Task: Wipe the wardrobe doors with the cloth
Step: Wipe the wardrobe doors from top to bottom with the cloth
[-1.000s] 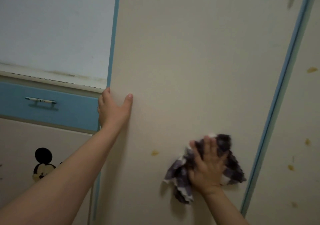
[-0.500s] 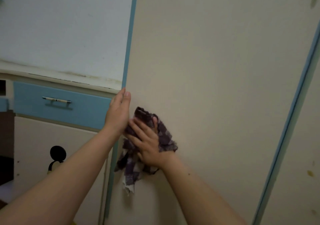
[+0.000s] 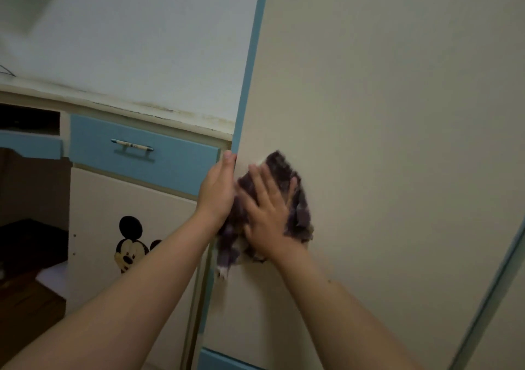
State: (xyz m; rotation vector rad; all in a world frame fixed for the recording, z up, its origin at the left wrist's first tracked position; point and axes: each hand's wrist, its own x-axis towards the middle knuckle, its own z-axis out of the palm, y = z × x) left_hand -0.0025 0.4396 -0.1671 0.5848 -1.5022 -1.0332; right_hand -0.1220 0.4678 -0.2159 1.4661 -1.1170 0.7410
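Here the checked purple cloth [image 3: 297, 199] sits a little left of the middle of the frame, flat against the cream wardrobe door [image 3: 397, 113], close to that door's left side. The right hand [image 3: 267, 213] lies on top of it, palm down. Its fingers [image 3: 257, 182] are straight and spread apart, pointing up the frame and pressing the fabric to the panel rather than gripping it. The cloth shows past the fingertips toward the upper right and hangs out below the wrist at the lower left, so its long axis runs on that slant, roughly in line with the forearm coming up from the lower right of the frame.

The left hand [image 3: 217, 190] is just beside the cloth, touching its left fringe, and lies along the blue edge strip [image 3: 250, 71] of the door. One digit points straight up the strip. I cannot tell whether the others curl behind the edge, as they are hidden.

Most of the bare panel lies to the right and upward from the cloth, so I judge the next stroke has to go away from the left hand, carried by the right hand alone, with the left likely steadying the door. A blue drawer [image 3: 159, 165] and a mouse sticker [image 3: 129, 246] fill the left of the frame
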